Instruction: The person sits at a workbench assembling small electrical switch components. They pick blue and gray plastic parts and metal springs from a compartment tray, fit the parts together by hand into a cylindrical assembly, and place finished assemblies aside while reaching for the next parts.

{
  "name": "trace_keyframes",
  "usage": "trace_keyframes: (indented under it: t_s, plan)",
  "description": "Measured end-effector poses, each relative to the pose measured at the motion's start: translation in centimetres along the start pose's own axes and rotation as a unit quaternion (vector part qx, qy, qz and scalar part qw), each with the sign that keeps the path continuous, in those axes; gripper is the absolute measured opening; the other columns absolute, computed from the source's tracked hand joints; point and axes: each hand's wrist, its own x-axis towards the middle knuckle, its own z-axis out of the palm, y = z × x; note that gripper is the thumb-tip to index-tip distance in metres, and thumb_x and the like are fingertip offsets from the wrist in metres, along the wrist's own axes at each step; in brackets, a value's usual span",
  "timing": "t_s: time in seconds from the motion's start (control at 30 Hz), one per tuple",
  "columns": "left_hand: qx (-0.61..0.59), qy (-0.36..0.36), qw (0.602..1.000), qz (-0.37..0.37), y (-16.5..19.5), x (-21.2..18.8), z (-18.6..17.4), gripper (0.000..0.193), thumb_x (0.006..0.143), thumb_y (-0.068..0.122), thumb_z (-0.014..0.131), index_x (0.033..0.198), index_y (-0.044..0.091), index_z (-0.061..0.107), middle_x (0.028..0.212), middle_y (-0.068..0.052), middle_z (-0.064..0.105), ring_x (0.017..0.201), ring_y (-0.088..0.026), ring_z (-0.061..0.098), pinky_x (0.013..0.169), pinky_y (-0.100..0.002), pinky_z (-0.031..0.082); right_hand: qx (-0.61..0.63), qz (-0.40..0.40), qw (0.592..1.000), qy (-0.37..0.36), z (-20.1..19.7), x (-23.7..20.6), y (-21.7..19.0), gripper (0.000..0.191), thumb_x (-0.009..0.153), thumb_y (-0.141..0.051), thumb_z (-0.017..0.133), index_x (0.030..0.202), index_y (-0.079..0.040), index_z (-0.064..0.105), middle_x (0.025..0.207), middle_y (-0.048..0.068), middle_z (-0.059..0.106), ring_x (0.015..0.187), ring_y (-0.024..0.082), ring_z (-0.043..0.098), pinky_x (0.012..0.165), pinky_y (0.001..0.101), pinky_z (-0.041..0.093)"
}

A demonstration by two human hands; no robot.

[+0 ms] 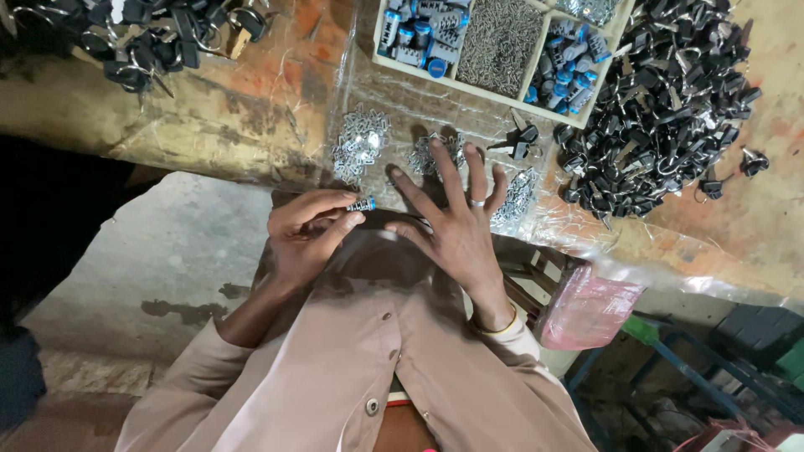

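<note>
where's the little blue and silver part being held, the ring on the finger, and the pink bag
small blue and silver part (362,203), head view, on its middle, pinched in the left hand's fingertips
ring (476,202), head view, on the silver band on a right hand finger
pink bag (586,310), head view, on its middle

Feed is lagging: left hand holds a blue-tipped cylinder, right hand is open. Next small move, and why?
Probably pinch one piece from the small metal pile at the right hand. Its fingers are spread and empty there, while the left hand grips the blue-tipped cylinder.
</note>
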Motion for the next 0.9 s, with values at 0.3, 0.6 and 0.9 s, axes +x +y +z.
trace_keyframes:
  t_s: [0.3, 0.6, 0.9]
  plan:
    - [0.057, -0.048, 0.994, 0.079, -0.6, 0.3, 1.3, 0.021, 0.09, -0.003, 0.08, 0.11, -0.004, 0.074, 0.111, -0.015, 0.077, 0.092, -0.015, 0.077, 0.069, -0.023, 0.062, 0.114, -0.123, 0.981, 0.093, 0.6, -2.8, 2.0, 0.022, 0.088, -0.02, 0.088, 0.108, -0.023, 0.08, 0.12, -0.01, 0.072, 0.12, 0.015, 0.059, 0.111, 0.0434, 0.029]
    - [0.039, -0.057, 0.996, 0.059, -1.5, 0.5, 2.7, 0.022, 0.092, 0.0, 0.08, 0.113, -0.003, 0.074, 0.113, -0.014, 0.078, 0.089, -0.013, 0.078, 0.065, -0.021, 0.06, 0.256, 0.068, 0.959, 0.104, 0.6, -1.3, -0.8, 0.027, 0.092, 0.0, 0.075, 0.118, -0.008, 0.076, 0.098, 0.007, 0.064, 0.093, 0.022, 0.059, 0.09, 0.0313, 0.037]
    - [0.081, -0.063, 0.988, 0.113, -1.7, 0.8, 2.7, 0.024, 0.089, -0.001, 0.081, 0.112, 0.002, 0.076, 0.117, -0.011, 0.078, 0.087, -0.011, 0.076, 0.06, -0.021, 0.055, 0.424, 0.189, 0.883, 0.073, 0.9, -0.5, -1.2, 0.035, 0.089, -0.005, 0.075, 0.123, -0.008, 0.068, 0.093, -0.001, 0.068, 0.079, 0.009, 0.062, 0.078, 0.0235, 0.049]
